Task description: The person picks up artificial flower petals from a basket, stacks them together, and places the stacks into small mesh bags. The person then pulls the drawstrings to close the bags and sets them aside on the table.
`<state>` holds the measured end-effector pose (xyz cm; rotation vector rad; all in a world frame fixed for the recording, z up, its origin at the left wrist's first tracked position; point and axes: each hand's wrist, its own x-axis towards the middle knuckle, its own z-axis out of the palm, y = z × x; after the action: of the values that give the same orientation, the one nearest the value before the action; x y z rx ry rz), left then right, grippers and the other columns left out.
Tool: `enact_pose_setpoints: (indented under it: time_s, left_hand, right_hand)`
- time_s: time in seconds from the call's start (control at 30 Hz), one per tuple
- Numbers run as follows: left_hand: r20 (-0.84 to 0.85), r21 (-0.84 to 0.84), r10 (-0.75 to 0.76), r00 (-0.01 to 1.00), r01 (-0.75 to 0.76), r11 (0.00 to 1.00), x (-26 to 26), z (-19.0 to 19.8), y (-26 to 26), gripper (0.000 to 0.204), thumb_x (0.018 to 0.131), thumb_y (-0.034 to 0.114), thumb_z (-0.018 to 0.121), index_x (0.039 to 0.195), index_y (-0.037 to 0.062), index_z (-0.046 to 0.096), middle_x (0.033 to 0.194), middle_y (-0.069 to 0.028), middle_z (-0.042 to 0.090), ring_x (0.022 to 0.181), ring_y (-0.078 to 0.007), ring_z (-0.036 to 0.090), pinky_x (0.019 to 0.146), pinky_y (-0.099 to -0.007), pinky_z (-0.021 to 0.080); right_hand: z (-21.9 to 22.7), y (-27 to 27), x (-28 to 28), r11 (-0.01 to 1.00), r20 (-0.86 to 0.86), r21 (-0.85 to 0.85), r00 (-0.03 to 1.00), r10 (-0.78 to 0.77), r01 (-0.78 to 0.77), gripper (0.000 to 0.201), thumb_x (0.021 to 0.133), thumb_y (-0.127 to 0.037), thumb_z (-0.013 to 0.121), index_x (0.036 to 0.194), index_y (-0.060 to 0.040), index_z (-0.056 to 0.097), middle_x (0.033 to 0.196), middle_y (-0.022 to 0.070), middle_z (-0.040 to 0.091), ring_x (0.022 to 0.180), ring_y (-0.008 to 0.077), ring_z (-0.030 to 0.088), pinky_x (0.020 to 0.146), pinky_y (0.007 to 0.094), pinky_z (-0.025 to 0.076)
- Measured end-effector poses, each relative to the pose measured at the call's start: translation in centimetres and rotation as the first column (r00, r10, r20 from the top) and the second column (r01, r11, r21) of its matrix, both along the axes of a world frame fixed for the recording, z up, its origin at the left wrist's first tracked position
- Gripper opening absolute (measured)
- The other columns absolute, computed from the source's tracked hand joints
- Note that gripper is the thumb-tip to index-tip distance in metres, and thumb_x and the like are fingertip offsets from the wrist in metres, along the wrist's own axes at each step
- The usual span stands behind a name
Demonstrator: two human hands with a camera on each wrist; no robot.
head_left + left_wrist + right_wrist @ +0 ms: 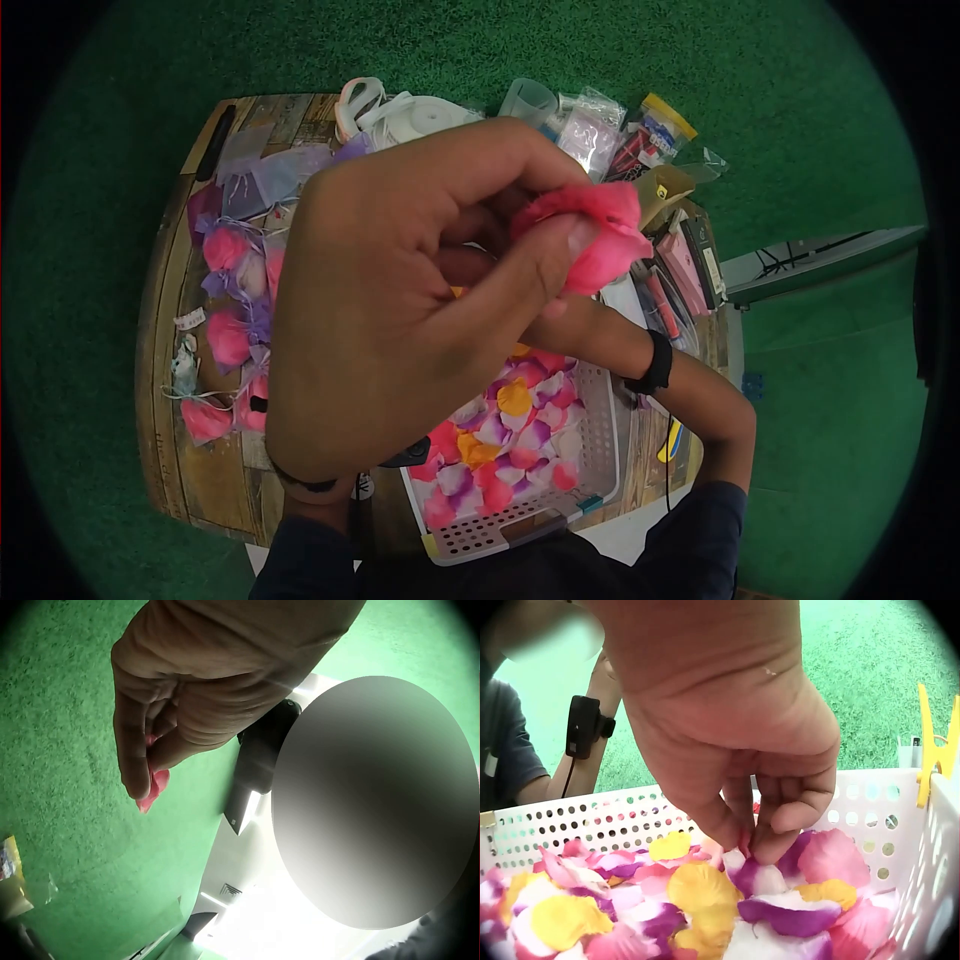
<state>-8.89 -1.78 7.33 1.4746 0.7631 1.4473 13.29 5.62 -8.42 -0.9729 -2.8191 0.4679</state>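
Note:
My left hand, raised close to the head camera, pinches a small bunch of pink artificial petals between thumb and fingers. The same pink petals poke out below the fingertips in the left wrist view. My right hand reaches down into a white perforated basket, its thumb and fingertips pinching a petal among the loose ones. A purple-and-white petal lies right at those fingertips. Around it are pink, yellow and purple petals. In the head view the left hand hides most of the right one.
Small organza bags with pink petals lie on the left of the wooden table. A white ribbon spool, plastic packets and boxes line the back and right. A yellow clothespin clips the basket rim.

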Motion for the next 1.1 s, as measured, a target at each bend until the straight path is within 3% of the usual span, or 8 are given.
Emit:
enact_pose_setpoints:
  time_s: [0.27, 0.37, 0.43, 0.53, 0.6, 0.7, 0.9, 1.1]
  left_hand:
    - [0.056, 0.022, -0.034, 0.998, 0.033, 0.999, -0.2, -0.2, 0.2, 0.017, 0.092, 0.0, 0.061, 0.106, -0.0102, 0.061, 0.094, -0.0179, 0.07, 0.084, -0.0153, 0.069, 0.065, -0.0247, 0.06]
    - [0.087, -0.002, -0.035, 0.996, 0.035, 0.999, -0.2, -0.2, 0.1, 0.017, 0.092, 0.0, 0.061, 0.106, -0.0099, 0.061, 0.093, -0.0165, 0.07, 0.083, -0.0149, 0.069, 0.065, -0.0244, 0.059]
    - [0.095, -0.004, -0.014, 0.995, 0.015, 1.0, -0.2, -0.4, 0.3, 0.017, 0.092, 0.0, 0.061, 0.106, -0.0094, 0.061, 0.092, -0.0152, 0.07, 0.083, -0.0142, 0.069, 0.065, -0.0239, 0.059]
    - [-0.01, -0.055, 0.038, 0.999, -0.039, 0.998, 0.1, -0.7, 0.6, 0.014, 0.092, -0.001, 0.062, 0.104, -0.0071, 0.063, 0.09, -0.0118, 0.07, 0.08, -0.0117, 0.068, 0.064, -0.0222, 0.057]
    - [-0.239, -0.12, 0.071, 0.968, -0.102, 0.988, 0.7, -0.5, 0.4, 0.012, 0.091, -0.002, 0.062, 0.102, -0.0051, 0.065, 0.088, -0.0094, 0.069, 0.077, -0.0101, 0.067, 0.063, -0.0217, 0.055]
    - [-0.225, -0.116, -0.078, 0.971, 0.052, 0.992, 1.5, -0.4, 0.1, 0.013, 0.088, -0.005, 0.061, 0.1, -0.0052, 0.066, 0.085, -0.0083, 0.069, 0.075, -0.0098, 0.067, 0.063, -0.0223, 0.055]
    - [-0.398, -0.017, -0.056, 0.916, 0.053, 0.998, 1.5, -0.1, -0.3, 0.019, 0.083, -0.008, 0.063, 0.101, -0.0054, 0.067, 0.08, -0.009, 0.069, 0.071, -0.0106, 0.068, 0.06, -0.0225, 0.054]
    - [-0.389, 0.022, -0.115, 0.914, 0.134, 0.991, 1.6, -0.3, -0.1, 0.014, 0.08, -0.005, 0.067, 0.094, -0.0065, 0.068, 0.075, -0.0092, 0.066, 0.066, -0.0104, 0.066, 0.057, -0.0224, 0.051]
  right_hand:
    - [6.6, -1.0, -0.1, 0.999, 0.005, 0.035, 0.999, -0.04, 0.039, 0.017, 0.085, -0.018, 0.063, 0.096, -0.0106, 0.072, 0.079, 0.0144, 0.069, 0.074, 0.0351, 0.067, 0.066, 0.0448, 0.052]
    - [11.5, -2.1, -0.3, 0.994, -0.119, -0.077, 0.989, -0.086, 0.077, 0.014, 0.086, -0.01, 0.064, 0.097, -0.0063, 0.072, 0.08, 0.0137, 0.069, 0.073, 0.0315, 0.068, 0.065, 0.0389, 0.052]
    - [15.5, -4.0, -0.6, 0.881, -0.196, -0.384, 0.909, -0.368, 0.274, 0.013, 0.087, -0.002, 0.064, 0.099, -0.0018, 0.07, 0.08, 0.0126, 0.068, 0.072, 0.0265, 0.067, 0.065, 0.0338, 0.051]
    - [18.2, -6.0, 0.3, 0.971, -0.5, -0.219, 0.844, -0.196, 0.095, 0.006, 0.083, -0.002, 0.069, 0.088, 0.002, 0.071, 0.081, 0.0112, 0.067, 0.076, 0.018, 0.064, 0.068, 0.0292, 0.048]
    - [20.2, -7.1, 0.3, 0.986, -0.509, -0.157, 0.85, -0.134, 0.061, 0.009, 0.079, 0.002, 0.07, 0.088, 0.0023, 0.072, 0.08, 0.0112, 0.067, 0.074, 0.0191, 0.065, 0.065, 0.0301, 0.05]
    - [21.4, -8.1, 0.0, 0.967, -0.358, 0.236, 0.934, -0.007, 0.098, 0.025, 0.07, 0.004, 0.073, 0.094, 0.0007, 0.073, 0.079, 0.0122, 0.067, 0.066, 0.02, 0.066, 0.058, 0.0294, 0.051]
    - [21.4, -8.2, 0.4, 0.95, -0.211, 0.285, 0.975, -0.066, 0.126, 0.045, 0.067, 0.004, 0.077, 0.111, -0.0012, 0.068, 0.075, 0.009, 0.066, 0.064, 0.0223, 0.065, 0.057, 0.03, 0.051]
    - [21.2, -8.0, 0.4, 0.891, -0.083, 0.453, 0.996, 0.012, 0.027, 0.044, 0.069, 0.001, 0.077, 0.112, -0.0003, 0.068, 0.069, 0.0065, 0.063, 0.058, 0.0212, 0.061, 0.052, 0.0311, 0.048]
